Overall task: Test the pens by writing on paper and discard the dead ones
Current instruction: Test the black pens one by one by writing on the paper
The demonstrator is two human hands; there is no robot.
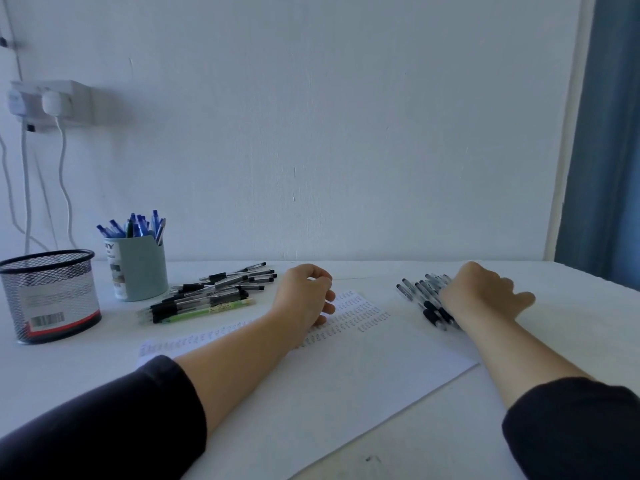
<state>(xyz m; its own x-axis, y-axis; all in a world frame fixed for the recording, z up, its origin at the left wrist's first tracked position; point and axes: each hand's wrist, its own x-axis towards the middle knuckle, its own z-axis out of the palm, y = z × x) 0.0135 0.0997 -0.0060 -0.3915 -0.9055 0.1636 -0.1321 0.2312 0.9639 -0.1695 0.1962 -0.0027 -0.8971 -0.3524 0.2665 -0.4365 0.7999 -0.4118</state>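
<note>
Right hand (485, 292) lies over the pile of black pens (420, 294) near the table's (554, 341) right edge, fingers spread; can't tell if it holds 1. Left hand (304, 296) rests on the paper (381, 362), fingers loosely curled, holding nothing. Likely step: picking the next pen to test. Next move needs 1 pen singled out, uncapped or clicked, tip brought to a blank part of the sheet. Paper carries rows of small test marks, unreadable. Second pen pile (207, 296) beside left hand. Blue cup (138, 271) of blue pens near back-left corner, lettering "Y" only. Mesh bin (48, 292) at left edge has barcode label, unreadable.
</note>
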